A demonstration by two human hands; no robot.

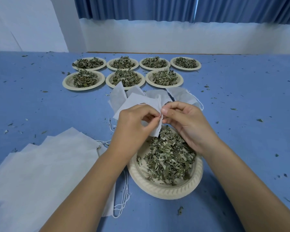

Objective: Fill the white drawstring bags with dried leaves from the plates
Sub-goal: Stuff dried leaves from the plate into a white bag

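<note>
A wide blue cloth-covered worktop [241, 97] fills the view, with a pleated blue curtain [157, 7] hanging along the white wall behind it. At the near left lies a broad fanned stack of flat white fabric bags [40, 164], partly under the left forearm. Seven round cream paper plates [108, 80] heaped with dried green leaves stand in two rows at the far side, four behind and three in front. A larger-looking near cream paper plate with a ribbed rim [157, 190] sits right below the hands, and its pile of dried green leaves [169, 158] covers most of it. Between it and the far rows lies a loose heap of white bags [119, 97].

The left hand [134, 124] and the right hand [186, 121] meet above the near plate's far edge. Their fingers [151, 114] are curled and pinch the rim of one small white drawstring bag [155, 130], which hangs over the leaves. Thin white drawstrings [124, 198] trail off the stack beside the plate. Small leaf crumbs [180, 210] are scattered over the cloth.
</note>
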